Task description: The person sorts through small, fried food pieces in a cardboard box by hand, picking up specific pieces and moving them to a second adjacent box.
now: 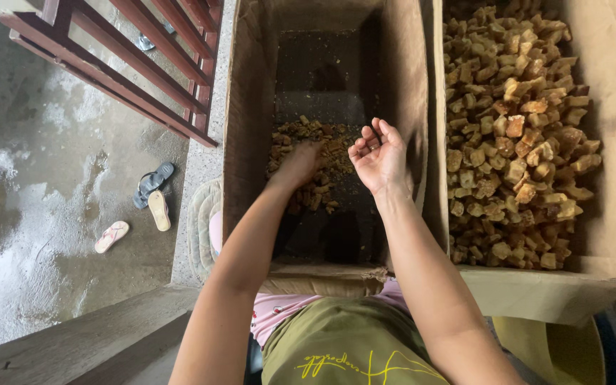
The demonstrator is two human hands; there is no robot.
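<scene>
1. A seated person leans over 2 cardboard boxes, seen from a head-worn camera looking down past a green apron printed in yellow.
2. The left hand [299,165] is pressed, fingers down, into a small heap of brown chunks [315,160] near the middle of the dark-lined cardboard box [247,128]. Whether those fingers have closed on any pieces cannot be told, since the heap hides them.
3. The right hand [379,158] hovers just beside the heap toward the box's right wall, palm up and loosely cupped, fingers curled. It appears to hold nothing, though something small may lie in the palm.
4. The second box [607,235], touching the first along its right edge, is heaped nearly full with paler golden chunks [515,135].
5. Judging by the pose, the work in hand is sorting or gathering the darker pieces. A further move would call for the left fingers to close on a few chunks and lift clear of the heap.
6. Beyond the left box edge, 3 sandals [140,203] lie on wet concrete floor [30,178] below a dark red railing [144,64].
</scene>
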